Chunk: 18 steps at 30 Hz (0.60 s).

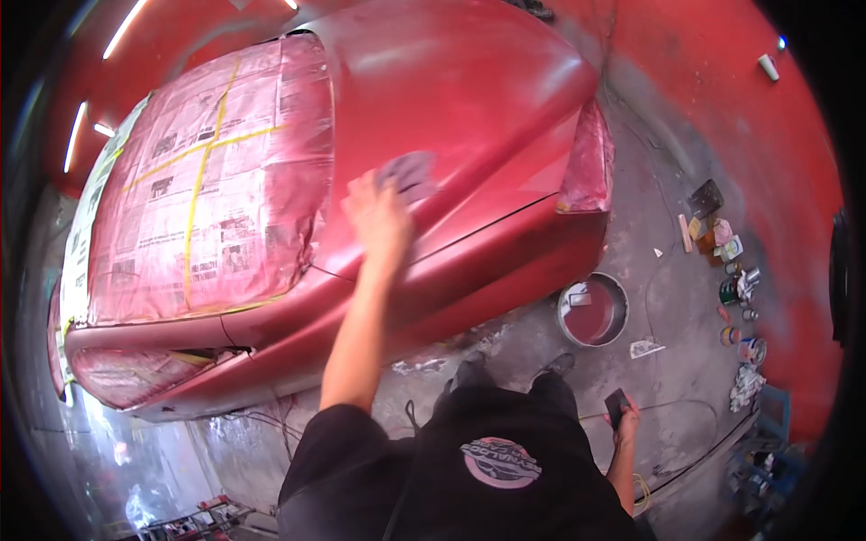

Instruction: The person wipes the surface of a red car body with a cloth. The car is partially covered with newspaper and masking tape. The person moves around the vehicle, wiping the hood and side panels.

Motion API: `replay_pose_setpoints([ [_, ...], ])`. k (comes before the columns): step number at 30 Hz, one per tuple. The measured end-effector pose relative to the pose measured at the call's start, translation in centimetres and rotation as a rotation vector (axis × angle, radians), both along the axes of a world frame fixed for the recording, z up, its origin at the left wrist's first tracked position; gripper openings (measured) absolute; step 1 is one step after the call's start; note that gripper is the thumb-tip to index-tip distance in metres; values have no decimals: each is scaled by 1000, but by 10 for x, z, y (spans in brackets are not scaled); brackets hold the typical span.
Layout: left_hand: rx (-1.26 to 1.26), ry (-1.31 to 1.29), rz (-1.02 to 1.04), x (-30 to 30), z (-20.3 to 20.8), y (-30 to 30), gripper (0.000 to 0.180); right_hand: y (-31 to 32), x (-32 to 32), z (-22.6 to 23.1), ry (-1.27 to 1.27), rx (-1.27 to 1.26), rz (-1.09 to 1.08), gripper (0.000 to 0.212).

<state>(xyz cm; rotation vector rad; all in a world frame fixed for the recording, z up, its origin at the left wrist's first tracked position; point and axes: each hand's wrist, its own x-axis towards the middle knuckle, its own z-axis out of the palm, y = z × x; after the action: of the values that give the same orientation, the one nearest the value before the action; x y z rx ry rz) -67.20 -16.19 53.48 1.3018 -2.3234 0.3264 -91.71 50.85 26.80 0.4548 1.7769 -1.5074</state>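
My left hand [379,212] is stretched out over the red car body [469,99], its fingers on a soft, greyish-purple pad or cloth [410,173]. The pad lies against the painted panel beside the windscreen; motion smears it, and its exact kind does not show. Newspaper masking [253,194], stained pink and crossed by yellow tape, covers the glass to the left of that hand. Down by my right side, away from the car, my right hand [629,419] grips a dark, flat, rectangular block [616,406].
A round bucket [593,311] of reddish liquid stands on the floor near my feet. Paint cans [752,350], rags and loose bits line the red wall [794,216] at right. A cable or hose [695,403] runs across the floor. Masking covers the headlight [588,162].
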Motion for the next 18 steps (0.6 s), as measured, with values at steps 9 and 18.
replay_pose_setpoints([
  [9,-125,-52,201,9,5,-69,50,64,-131,4,5,195,-66,58],
  [18,-93,-173,52,-179,-14,-175,48,-15,-121,52,-15,-15,-69,65],
])
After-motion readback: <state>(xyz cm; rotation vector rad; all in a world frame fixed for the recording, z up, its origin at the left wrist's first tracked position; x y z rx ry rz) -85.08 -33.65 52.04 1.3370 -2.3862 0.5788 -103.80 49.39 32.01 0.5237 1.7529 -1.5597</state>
